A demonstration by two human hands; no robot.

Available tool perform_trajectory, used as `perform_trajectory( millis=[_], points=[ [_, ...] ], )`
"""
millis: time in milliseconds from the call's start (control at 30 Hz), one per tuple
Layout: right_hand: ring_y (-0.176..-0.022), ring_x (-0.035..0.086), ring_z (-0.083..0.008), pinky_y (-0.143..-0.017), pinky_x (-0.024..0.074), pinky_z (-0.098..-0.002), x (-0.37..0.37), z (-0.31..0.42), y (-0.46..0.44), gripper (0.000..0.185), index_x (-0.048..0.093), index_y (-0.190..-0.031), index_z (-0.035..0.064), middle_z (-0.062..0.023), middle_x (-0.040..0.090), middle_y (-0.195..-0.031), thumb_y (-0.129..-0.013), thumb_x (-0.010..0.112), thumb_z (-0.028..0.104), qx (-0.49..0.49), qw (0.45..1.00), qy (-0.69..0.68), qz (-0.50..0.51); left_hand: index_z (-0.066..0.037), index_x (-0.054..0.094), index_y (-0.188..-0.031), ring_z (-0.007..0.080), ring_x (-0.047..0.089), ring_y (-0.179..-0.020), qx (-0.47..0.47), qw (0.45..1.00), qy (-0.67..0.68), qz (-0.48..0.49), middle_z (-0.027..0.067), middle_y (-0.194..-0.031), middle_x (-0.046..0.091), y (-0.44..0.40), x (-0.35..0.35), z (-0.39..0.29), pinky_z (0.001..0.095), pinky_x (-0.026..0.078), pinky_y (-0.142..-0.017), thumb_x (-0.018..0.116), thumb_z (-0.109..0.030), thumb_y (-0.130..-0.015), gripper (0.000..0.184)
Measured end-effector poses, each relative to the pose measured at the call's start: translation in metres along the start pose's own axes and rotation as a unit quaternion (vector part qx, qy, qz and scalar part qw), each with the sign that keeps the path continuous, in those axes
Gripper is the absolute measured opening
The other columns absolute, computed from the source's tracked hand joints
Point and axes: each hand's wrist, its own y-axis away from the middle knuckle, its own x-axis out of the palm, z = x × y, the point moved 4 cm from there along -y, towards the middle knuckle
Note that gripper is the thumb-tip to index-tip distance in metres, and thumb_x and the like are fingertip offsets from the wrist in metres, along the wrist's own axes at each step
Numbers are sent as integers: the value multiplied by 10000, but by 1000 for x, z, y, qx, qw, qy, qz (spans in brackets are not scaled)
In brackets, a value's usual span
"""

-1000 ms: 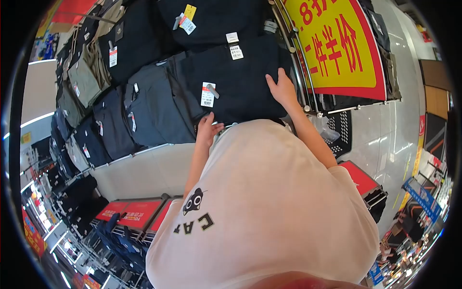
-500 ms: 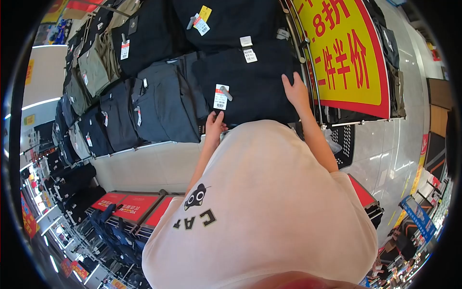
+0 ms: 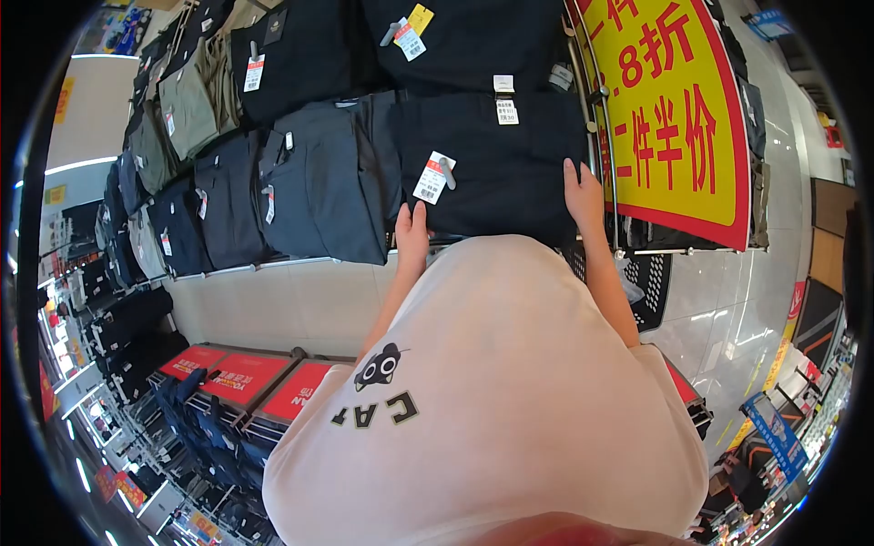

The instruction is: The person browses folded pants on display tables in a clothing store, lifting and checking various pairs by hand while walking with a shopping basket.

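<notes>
Folded black trousers (image 3: pixel 501 168) with a white and red price tag (image 3: pixel 434 177) lie at the front of the display rack. At their lower left corner is my left hand (image 3: pixel 412 241), its visible fingers stretched out beside the edge. My right hand (image 3: pixel 584 198) is against their right edge, thumb and finger pointing up along it and slightly apart. The undersides of both hands are hidden. Folded dark grey trousers (image 3: pixel 323 182) lie to the left, and more black trousers (image 3: pixel 464 45) are behind.
A large yellow and red sign (image 3: pixel 669 127) stands right of the trousers, by a metal rail (image 3: pixel 608 173). Red-topped stands (image 3: pixel 237 373) are at the lower left. A black perforated basket (image 3: pixel 652 287) is on the right. Olive trousers (image 3: pixel 189 105) lie further left.
The view has shifted, so the rack appears further right. The tag has tilted. My right thumb and finger have come closer together, and my left fingers now point straighter up.
</notes>
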Motion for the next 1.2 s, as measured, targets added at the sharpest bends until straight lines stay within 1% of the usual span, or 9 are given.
perform_trajectory(
  millis=[233, 300, 367, 500, 700, 967, 1067, 1133, 1200],
  points=[
    [-977, 615, -470, -838, 484, -467, 4, -10, -2, 591, 641, -1086, -18, -290, 663, -964, -988, 453, 533, 28, 997, -37, 63, -47, 582, -975, 45, 458, -673, 141, 988, -58, -34, -23, -754, 512, -16, 6, 1, 240, 380, -562, 508, -285, -1034, 256],
    [-825, 582, -484, -701, 462, -475, -6, -8, -4, 520, 595, -909, -15, -275, 612, -813, -997, 469, 482, 9, 998, 33, 43, -46, 584, -980, 47, 463, -682, 144, 985, -91, -25, -19, -760, 516, -18, 1, -5, 235, 391, -582, 506, -286, -1035, 259],
    [-769, 597, -444, -688, 461, -466, -19, 1, -4, 474, 592, -975, -11, -241, 613, -786, -988, 511, 455, -14, 1000, 18, -7, -51, 590, -1037, 56, 496, -739, 3, 997, -67, 27, -6, -791, 536, -9, -5, -4, 240, 427, -627, 513, -280, -1032, 242],
    [-773, 612, -245, -701, 471, -387, -18, 8, -20, 440, 553, -1138, -5, -115, 623, -817, -961, 611, 393, -62, 995, -74, -41, -66, 586, -1120, 55, 519, -718, -3, 996, -8, 92, -31, -802, 561, 6, -9, -2, 230, 444, -644, 591, -240, -995, 215],
    [-859, 596, -470, -700, 458, -474, -4, 23, -45, 354, 557, -1000, 9, -272, 605, -868, -1015, 451, 346, -71, 995, -53, -56, -83, 624, -1086, 48, 512, -664, -53, 985, -26, 163, -54, -824, 586, 0, -10, 13, 212, 429, -618, 607, -245, -989, 190],
    [-802, 579, -471, -682, 444, -489, -4, 10, -51, 370, 543, -887, 4, -246, 597, -813, -1005, 442, 340, -6, 1000, -23, -12, -41, 623, -926, 78, 521, -534, -32, 987, -131, 85, -4, -652, 534, -11, -10, 10, 254, 437, -521, 550, -321, -1013, 302],
    [-686, 587, -353, -639, 451, -417, -26, 25, -57, 272, 555, -907, 15, -170, 586, -744, -977, 547, 278, -9, 999, -32, -19, -14, 628, -972, 91, 584, -594, -106, 961, -198, 161, 16, -688, 585, -10, -15, -37, 267, 475, -561, 558, -339, -1004, 334],
    [-680, 568, -196, -623, 455, -333, -28, 30, -70, 220, 575, -981, 27, -75, 590, -789, -941, 640, 233, -70, 989, -118, -55, 3, 633, -1028, 107, 621, -645, -124, 869, -396, 271, 33, -760, 628, -10, -16, -87, 273, 501, -606, 562, -345, -997, 357],
    [-714, 581, -198, -647, 466, -327, -39, 65, -89, 257, 574, -1025, 16, -87, 597, -830, -943, 639, 251, -94, 987, -117, -54, -7, 632, -1089, 115, 627, -671, -109, 923, -279, 243, 32, -825, 635, -26, -4, -141, 269, 508, -631, 555, -333, -997, 347]
  ],
)
